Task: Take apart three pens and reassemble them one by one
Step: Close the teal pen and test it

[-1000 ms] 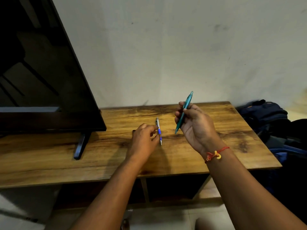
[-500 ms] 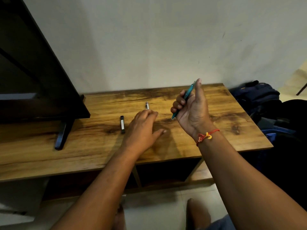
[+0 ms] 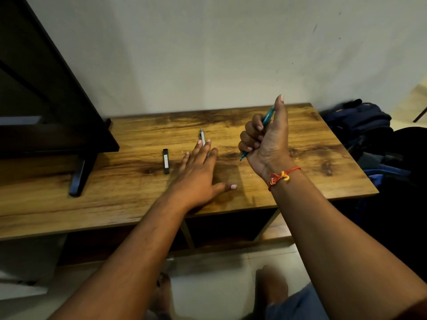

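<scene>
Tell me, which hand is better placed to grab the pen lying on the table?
Left hand: open, fingers over the white pen; the right hand is busy gripping the teal pen.

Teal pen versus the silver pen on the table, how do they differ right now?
The teal pen is gripped in the right hand, raised above the table; the silver pen lies flat on it. The teal pen tilts steeply, tip down; the silver pen's near end is hidden under the straight fingers of the left hand. Both are slender pens.
</scene>
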